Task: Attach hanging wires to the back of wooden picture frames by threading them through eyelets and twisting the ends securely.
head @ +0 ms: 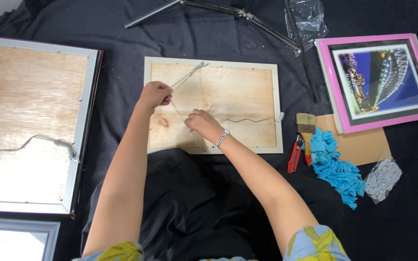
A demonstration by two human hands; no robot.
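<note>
On black cloth [194, 203]: face-down frame [247, 96]; hands [180, 108]

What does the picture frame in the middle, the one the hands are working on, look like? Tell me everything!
The middle frame lies face down on black cloth. It has a pale cream rim around a light plywood-looking back with a darker knot. A wavy wire runs to its right edge. The left hand and right hand hold thin pale cord above the back.

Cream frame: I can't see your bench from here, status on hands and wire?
Left hand and right hand both pinching the hanging wire. Cream frame face down on black cloth. Brush and red cutter lie clear, right.
</note>
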